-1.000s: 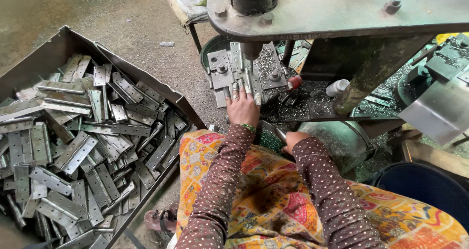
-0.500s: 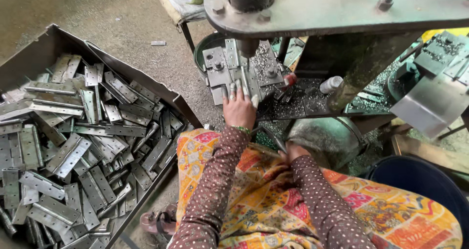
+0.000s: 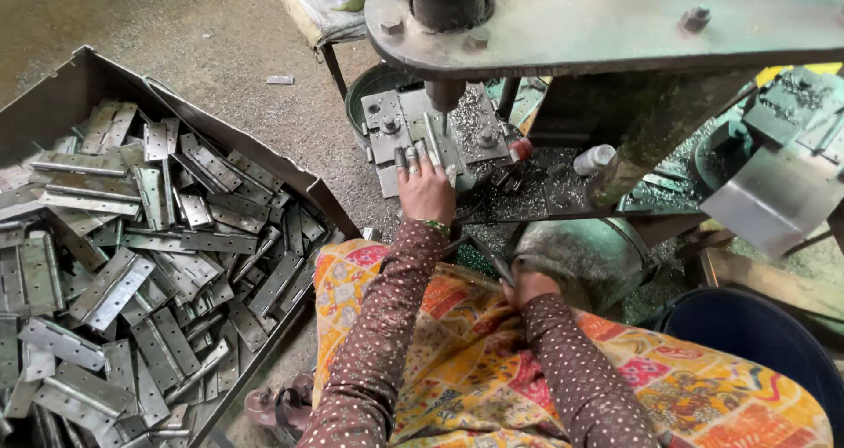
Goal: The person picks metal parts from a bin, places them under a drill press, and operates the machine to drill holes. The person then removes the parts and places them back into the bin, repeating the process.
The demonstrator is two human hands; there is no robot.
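since the earlier frame the left hand is sitting fractionally lower, fingers spread flat, pinning a metal hinge plate on the press fixture at twelve o'clock, under the punch. the right hand, at five o'clock, is closing on a lever; its fingers are hidden. a tray of hinges is lying at nine o'clock.

Left hand outstretched, right hand drawn back
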